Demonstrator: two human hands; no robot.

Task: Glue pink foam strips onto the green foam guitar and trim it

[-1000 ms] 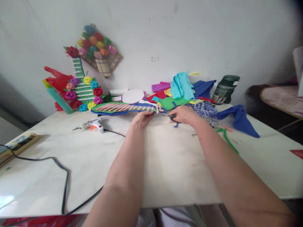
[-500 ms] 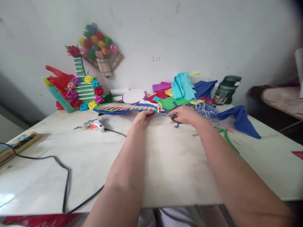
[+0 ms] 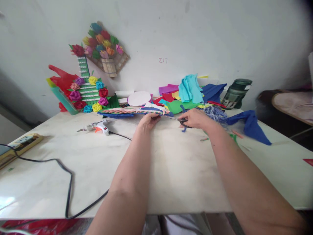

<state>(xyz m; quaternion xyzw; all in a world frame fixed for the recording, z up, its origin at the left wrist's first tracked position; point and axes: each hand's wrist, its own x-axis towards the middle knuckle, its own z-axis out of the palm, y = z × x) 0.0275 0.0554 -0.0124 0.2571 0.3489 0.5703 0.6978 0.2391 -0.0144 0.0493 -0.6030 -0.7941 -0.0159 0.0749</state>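
My left hand (image 3: 149, 121) grips the near edge of a long flat craft panel (image 3: 132, 111), which has green, pink and white stripes on top and blue material beneath. The panel is tilted nearly edge-on to me. In my right hand (image 3: 194, 118) is a pair of scissors (image 3: 185, 123) with black handles. Its blades point left and reach the panel's right end, close to my left fingertips; how far apart the blades are cannot be made out. A small blue scrap (image 3: 184, 129) lies just below the scissors.
A glue gun (image 3: 104, 128) with a black cord lies left of my arms, near a power strip (image 3: 31, 142). Crepe paper pieces (image 3: 190, 88), tangled string (image 3: 215, 114) and a dark green bottle (image 3: 236, 94) stand at the back right. A flower-covered guitar craft (image 3: 89, 93) leans back left.
The scissors and my right hand have shifted slightly right. The panel now shows less of its striped top. My left hand keeps its hold.
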